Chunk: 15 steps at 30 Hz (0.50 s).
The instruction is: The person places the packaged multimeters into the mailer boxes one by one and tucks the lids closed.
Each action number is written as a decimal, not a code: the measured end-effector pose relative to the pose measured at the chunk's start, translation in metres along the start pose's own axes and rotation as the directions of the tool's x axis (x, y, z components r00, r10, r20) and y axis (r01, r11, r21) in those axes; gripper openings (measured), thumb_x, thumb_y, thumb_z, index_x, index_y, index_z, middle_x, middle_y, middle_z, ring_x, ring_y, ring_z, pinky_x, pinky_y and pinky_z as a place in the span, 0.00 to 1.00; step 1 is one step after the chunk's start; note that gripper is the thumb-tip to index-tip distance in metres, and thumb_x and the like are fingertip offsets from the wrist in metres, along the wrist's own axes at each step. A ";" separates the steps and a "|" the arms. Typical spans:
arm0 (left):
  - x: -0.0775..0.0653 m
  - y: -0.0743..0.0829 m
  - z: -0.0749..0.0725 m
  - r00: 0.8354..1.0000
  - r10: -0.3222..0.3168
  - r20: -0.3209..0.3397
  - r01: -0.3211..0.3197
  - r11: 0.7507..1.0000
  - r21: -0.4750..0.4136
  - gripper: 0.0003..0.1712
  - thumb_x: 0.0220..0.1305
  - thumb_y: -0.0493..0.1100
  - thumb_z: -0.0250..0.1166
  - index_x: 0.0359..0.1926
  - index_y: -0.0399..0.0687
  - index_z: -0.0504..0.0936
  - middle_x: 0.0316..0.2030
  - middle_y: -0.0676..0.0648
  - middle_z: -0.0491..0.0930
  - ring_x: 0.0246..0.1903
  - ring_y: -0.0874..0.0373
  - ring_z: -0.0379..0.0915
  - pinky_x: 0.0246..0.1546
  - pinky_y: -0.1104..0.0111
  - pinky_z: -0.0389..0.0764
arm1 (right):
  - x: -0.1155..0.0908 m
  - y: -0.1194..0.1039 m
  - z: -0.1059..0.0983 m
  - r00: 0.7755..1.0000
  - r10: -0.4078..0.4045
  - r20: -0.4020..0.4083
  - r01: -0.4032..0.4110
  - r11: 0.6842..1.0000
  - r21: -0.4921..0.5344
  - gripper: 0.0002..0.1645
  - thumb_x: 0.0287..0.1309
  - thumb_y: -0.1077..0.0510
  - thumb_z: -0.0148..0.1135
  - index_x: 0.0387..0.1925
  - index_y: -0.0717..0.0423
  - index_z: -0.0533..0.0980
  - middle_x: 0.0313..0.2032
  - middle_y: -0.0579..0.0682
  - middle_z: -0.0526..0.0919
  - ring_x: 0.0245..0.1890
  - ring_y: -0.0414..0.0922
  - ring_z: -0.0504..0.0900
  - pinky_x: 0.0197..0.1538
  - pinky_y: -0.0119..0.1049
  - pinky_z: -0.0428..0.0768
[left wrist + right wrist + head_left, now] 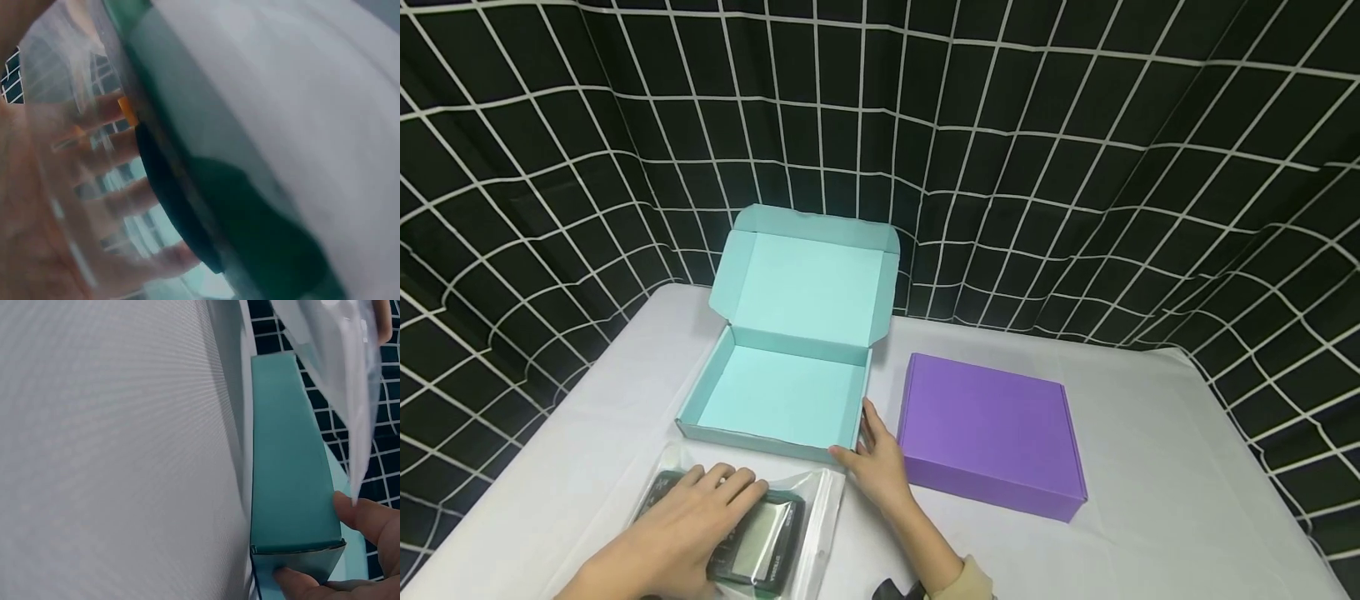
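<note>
My left hand [688, 521] grips a dark green multimeter [756, 537] from above, its fingers bent over the casing. The multimeter has a large grey screen and lies inside a clear zip bag [826, 529]. In the left wrist view, the fingers [119, 150] show through the plastic, against the casing's edge. An open teal box [775, 392] stands just beyond the bag, its lid raised at the back. At the box's front right corner is my right hand [880, 467]. Its thumb [362, 515] touches the front wall's top edge, while a finger presses the side wall.
A closed purple box [988, 433] lies to the right of the teal one, on a white tablecloth [1157, 467]. Behind the table hangs a black curtain [1000, 167] with a white grid. A small black object [891, 590] shows near my right sleeve.
</note>
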State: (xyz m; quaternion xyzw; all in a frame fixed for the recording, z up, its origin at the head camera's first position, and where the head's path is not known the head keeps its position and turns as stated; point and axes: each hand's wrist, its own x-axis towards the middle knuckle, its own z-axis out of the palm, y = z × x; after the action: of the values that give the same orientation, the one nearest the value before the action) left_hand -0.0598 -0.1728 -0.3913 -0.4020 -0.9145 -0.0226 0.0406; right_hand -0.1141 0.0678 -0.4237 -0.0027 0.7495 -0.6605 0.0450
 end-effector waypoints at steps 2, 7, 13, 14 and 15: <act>-0.001 -0.001 -0.003 1.000 -0.001 -0.026 0.001 1.000 0.001 0.62 0.22 0.77 0.75 0.55 0.43 0.71 0.46 0.50 0.72 0.44 0.51 0.69 0.41 0.47 0.79 | 0.000 0.000 0.000 1.000 0.003 0.002 -0.003 1.000 0.000 0.53 0.51 0.70 0.68 0.73 0.69 0.49 0.70 0.70 0.51 0.70 0.63 0.54 0.65 0.50 0.64; 0.001 -0.002 -0.010 0.998 -0.006 -0.058 0.007 1.000 0.016 0.61 0.15 0.67 0.80 0.55 0.43 0.71 0.46 0.50 0.72 0.44 0.51 0.69 0.41 0.48 0.78 | 0.001 0.001 0.001 1.000 0.006 -0.006 -0.006 1.000 -0.011 0.53 0.51 0.70 0.69 0.73 0.69 0.50 0.70 0.70 0.52 0.70 0.63 0.55 0.65 0.50 0.65; 0.003 -0.006 -0.017 1.000 -0.018 -0.023 0.019 1.000 0.008 0.62 0.15 0.63 0.81 0.57 0.40 0.71 0.48 0.46 0.73 0.47 0.46 0.70 0.45 0.43 0.78 | 0.001 0.002 0.002 1.000 -0.007 -0.018 0.007 1.000 -0.007 0.53 0.50 0.70 0.69 0.72 0.71 0.50 0.70 0.70 0.52 0.69 0.62 0.55 0.65 0.49 0.66; 0.003 -0.006 -0.018 1.000 -0.020 -0.014 0.020 1.000 0.005 0.62 0.15 0.62 0.81 0.57 0.40 0.71 0.49 0.45 0.73 0.47 0.46 0.70 0.46 0.43 0.77 | 0.001 0.003 0.002 1.000 -0.009 -0.017 0.009 1.000 -0.001 0.53 0.50 0.71 0.69 0.72 0.71 0.49 0.70 0.70 0.52 0.69 0.63 0.55 0.65 0.49 0.66; 0.004 -0.007 -0.019 1.000 -0.019 -0.011 0.019 1.000 0.003 0.62 0.15 0.61 0.82 0.57 0.40 0.71 0.49 0.45 0.73 0.48 0.45 0.70 0.46 0.42 0.77 | 0.001 0.003 0.002 1.000 -0.011 -0.016 0.011 1.000 0.002 0.53 0.50 0.71 0.69 0.72 0.71 0.49 0.70 0.70 0.52 0.69 0.62 0.55 0.65 0.48 0.66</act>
State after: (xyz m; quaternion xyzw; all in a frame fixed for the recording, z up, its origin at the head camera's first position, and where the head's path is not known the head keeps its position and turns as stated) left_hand -0.0662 -0.1761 -0.3718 -0.3929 -0.9181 -0.0240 0.0462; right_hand -0.1151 0.0665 -0.4271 -0.0015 0.7490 -0.6617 0.0351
